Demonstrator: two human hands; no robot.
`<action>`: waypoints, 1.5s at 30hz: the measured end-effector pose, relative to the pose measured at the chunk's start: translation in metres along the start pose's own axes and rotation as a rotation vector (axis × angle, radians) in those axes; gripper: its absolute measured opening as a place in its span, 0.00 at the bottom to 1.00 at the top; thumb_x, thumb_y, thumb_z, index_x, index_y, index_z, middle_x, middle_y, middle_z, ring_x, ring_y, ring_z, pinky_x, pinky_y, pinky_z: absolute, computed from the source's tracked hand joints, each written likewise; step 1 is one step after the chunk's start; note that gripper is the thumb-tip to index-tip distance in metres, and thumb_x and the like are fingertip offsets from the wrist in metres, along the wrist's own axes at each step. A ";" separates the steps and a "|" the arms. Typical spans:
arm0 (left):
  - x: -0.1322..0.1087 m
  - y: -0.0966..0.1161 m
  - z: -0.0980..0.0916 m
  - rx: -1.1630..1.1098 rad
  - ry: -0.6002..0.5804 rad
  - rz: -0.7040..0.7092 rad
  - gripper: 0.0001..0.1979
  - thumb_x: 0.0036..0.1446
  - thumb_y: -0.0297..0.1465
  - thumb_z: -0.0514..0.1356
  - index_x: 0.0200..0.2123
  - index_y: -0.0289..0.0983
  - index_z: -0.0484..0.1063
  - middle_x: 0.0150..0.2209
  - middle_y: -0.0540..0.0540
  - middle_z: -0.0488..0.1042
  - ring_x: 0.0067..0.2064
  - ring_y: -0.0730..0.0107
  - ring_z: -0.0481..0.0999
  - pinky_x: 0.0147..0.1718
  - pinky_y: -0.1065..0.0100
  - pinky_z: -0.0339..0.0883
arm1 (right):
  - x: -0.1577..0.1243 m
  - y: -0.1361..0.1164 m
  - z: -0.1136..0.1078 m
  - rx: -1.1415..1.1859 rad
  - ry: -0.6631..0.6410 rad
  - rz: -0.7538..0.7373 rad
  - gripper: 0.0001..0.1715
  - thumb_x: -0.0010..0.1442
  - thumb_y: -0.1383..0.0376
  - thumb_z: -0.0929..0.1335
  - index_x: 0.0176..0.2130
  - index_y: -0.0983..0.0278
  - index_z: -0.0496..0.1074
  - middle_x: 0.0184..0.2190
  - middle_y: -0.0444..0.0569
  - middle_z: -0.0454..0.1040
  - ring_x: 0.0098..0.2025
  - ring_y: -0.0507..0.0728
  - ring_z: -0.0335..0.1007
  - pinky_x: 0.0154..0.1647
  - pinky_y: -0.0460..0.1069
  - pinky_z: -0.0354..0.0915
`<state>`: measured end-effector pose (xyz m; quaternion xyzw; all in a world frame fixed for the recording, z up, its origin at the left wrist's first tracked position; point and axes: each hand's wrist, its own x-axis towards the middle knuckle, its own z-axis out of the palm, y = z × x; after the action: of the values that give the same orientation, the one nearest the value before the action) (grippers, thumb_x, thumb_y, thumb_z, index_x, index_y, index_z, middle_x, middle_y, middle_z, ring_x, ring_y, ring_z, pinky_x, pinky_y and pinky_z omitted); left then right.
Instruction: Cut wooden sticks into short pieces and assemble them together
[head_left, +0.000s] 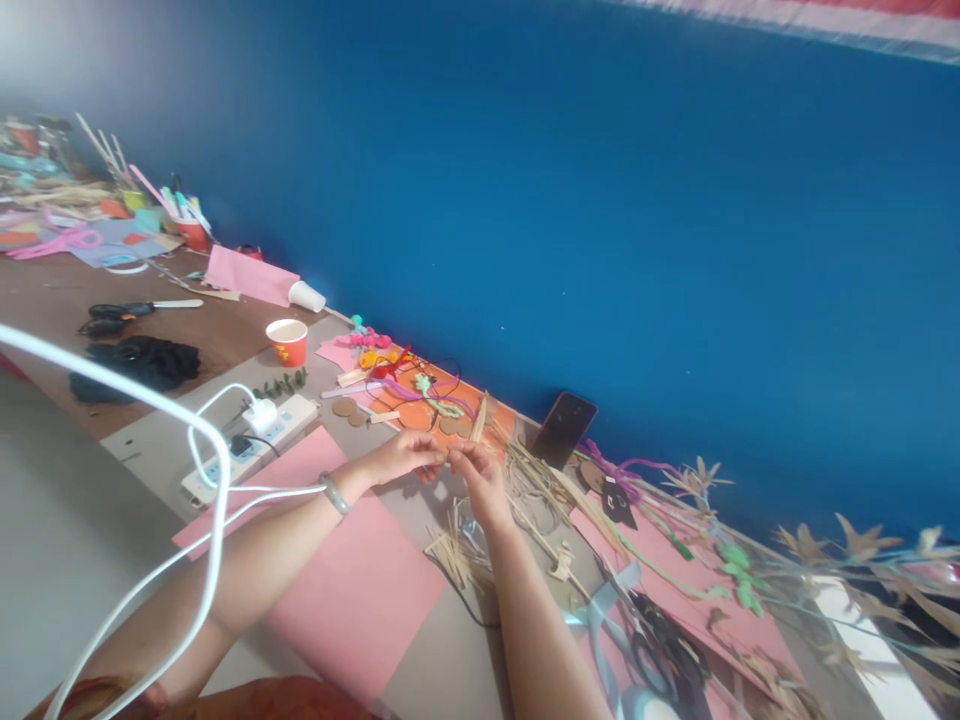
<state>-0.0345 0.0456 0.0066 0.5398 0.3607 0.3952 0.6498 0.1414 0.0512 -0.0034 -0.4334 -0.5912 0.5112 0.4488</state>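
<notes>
My left hand [409,457] and my right hand [481,485] meet over the table with their fingertips pinched together. Whatever lies between the fingers is too small and blurred to name. A pale straw-coloured strip [481,418] stands up right behind the fingers of my right hand; whether they hold it I cannot tell. Beneath my left forearm lies a sheet of pink paper [375,590]. Loose straw-like strips [457,560] are scattered between my forearms, and more dried strips [536,465] lie just right of my right hand.
White cables [219,500] cross in front of my left arm near a power strip [289,422]. A paper cup [287,345] stands behind it. A phone [564,428] leans on the blue wall. Scissors [660,640], ribbon [600,625] and dried flowers [862,540] crowd the right side.
</notes>
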 end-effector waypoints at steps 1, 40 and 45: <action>0.000 0.000 0.001 0.026 -0.006 0.002 0.15 0.49 0.40 0.63 0.27 0.32 0.69 0.23 0.49 0.72 0.24 0.74 0.71 0.27 0.71 0.66 | 0.000 -0.001 0.000 -0.017 -0.007 -0.003 0.14 0.53 0.56 0.69 0.34 0.64 0.71 0.25 0.44 0.72 0.27 0.51 0.65 0.32 0.47 0.63; -0.005 0.002 0.011 0.492 0.254 0.391 0.10 0.57 0.34 0.56 0.33 0.35 0.74 0.30 0.45 0.75 0.30 0.72 0.72 0.32 0.72 0.64 | 0.000 -0.001 0.000 -0.050 -0.006 0.008 0.15 0.53 0.55 0.69 0.25 0.64 0.71 0.21 0.44 0.70 0.24 0.50 0.61 0.29 0.46 0.60; -0.008 0.005 0.011 0.546 0.274 0.462 0.10 0.58 0.34 0.55 0.32 0.35 0.73 0.31 0.45 0.75 0.32 0.71 0.72 0.34 0.72 0.64 | 0.001 0.002 0.002 -0.034 0.077 -0.039 0.14 0.50 0.56 0.71 0.25 0.64 0.72 0.21 0.43 0.69 0.24 0.50 0.61 0.29 0.46 0.60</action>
<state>-0.0284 0.0338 0.0135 0.7021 0.4051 0.4892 0.3219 0.1397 0.0519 -0.0059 -0.4486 -0.5907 0.4751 0.4735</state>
